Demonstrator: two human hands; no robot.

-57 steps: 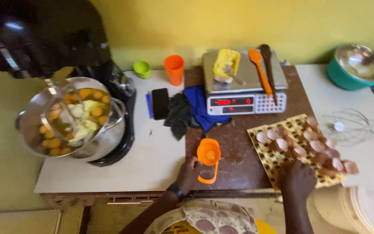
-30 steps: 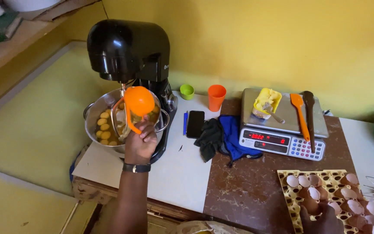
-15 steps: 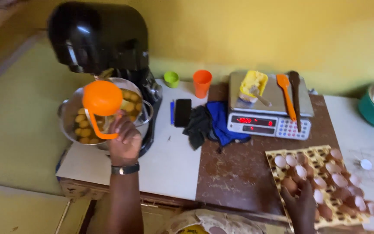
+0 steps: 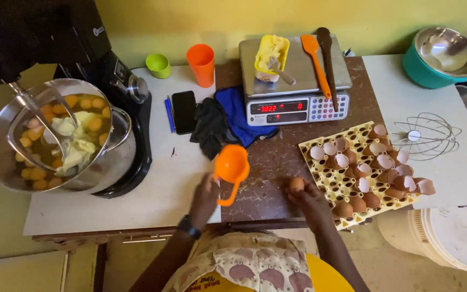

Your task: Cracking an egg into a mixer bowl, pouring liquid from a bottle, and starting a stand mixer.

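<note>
1. Head view, hands: my left hand point(image 4: 205, 196) grips the handle of the orange cup point(image 4: 232, 164), holding it just above the brown table point(image 4: 293, 157), tilted toward me. My right hand point(image 4: 310, 197) is closed around a whole brown egg point(image 4: 297, 185), pinched at the fingertips just left of the yellow egg tray point(image 4: 347, 162).

2. Head view, doing it well: I judge the step to be cracking this egg into the cup. I would level the cup first, bring the egg over its mouth, and keep both over the table (drips wipe off more easily there than on the cloths point(image 4: 225, 127) behind).

3. Head view, surroundings: the steel mixer bowl point(image 4: 55, 140) sits well to the left with yolks and butter in it; the scale point(image 4: 295, 97) stands behind the cup.

4. Head view, hard to tell: I cannot see inside the cup from this angle, so I cannot say whether it holds anything. The mixer's black head is cut off by the top edge, and my right palm hides the underside of the egg. Most shells in the tray look broken, though the nearest row is unclear.
</note>
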